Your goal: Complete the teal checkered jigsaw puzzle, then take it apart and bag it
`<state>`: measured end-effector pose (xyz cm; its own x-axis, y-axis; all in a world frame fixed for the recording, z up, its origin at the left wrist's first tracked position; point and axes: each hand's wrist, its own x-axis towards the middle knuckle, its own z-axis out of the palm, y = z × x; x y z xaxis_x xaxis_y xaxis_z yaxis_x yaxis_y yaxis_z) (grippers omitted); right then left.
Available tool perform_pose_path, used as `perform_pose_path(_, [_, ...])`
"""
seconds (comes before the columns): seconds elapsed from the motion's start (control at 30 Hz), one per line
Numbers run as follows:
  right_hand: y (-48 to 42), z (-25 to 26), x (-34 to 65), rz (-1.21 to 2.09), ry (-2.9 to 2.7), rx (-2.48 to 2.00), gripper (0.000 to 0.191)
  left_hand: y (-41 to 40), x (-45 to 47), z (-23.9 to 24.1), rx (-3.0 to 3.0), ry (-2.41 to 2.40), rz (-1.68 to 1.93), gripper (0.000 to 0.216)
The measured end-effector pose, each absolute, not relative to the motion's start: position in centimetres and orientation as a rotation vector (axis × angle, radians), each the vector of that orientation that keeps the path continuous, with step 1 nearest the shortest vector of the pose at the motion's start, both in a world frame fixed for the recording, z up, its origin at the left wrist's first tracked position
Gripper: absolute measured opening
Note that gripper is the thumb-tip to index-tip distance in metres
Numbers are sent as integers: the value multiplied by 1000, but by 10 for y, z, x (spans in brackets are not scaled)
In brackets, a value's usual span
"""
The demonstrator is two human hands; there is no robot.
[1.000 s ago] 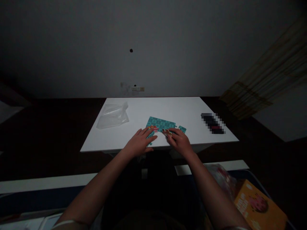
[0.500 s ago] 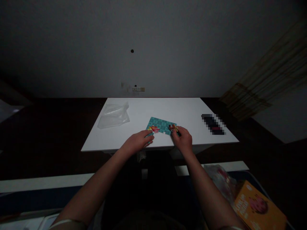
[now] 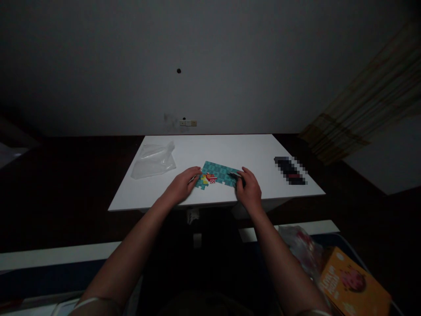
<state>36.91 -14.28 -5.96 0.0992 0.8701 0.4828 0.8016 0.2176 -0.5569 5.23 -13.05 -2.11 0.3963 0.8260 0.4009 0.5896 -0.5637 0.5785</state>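
Note:
A partly joined jigsaw puzzle [image 3: 219, 169] lies near the front edge of the white table, teal checkered with a red and yellow picture at its lower left. Its lower edge is uneven, with tabs and gaps. My left hand [image 3: 183, 183] is at the puzzle's left edge, fingers stretched toward it and thumb apart from them. At the right end, my right hand [image 3: 250, 188] pinches a dark-looking puzzle piece [image 3: 234, 175] just over the board; its printed face does not show clearly. The fingers partly cover the puzzle's right end.
A clear plastic bag [image 3: 154, 161] lies on the left of the white table [image 3: 210, 147]. On the right is a pixelated dark object [image 3: 290, 170]. Below right, an orange puzzle box [image 3: 353, 283] sits beside another plastic bag [image 3: 301, 248]. A wall stands behind the table.
My left hand has moved off the puzzle's lower left part to its left edge, uncovering the pieces there. The piece in my right hand has tilted, so its coloured picture no longer shows.

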Motion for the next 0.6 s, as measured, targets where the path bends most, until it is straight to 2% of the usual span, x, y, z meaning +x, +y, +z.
perform_pose_path(0.23, [-140,-57,367,111,-1702,-1571,30,-112,100,-34,2471,1182,811,44])
perform_pose_path(0.37, [-139,-57,369,77,-1760,-1573,28,-113,110,-36,2604,1230,706,34])
perform_pose_path(0.6, [-146,-54,364,44,-1766,-1820,39,-119,96,-35,2683,1193,578,42])
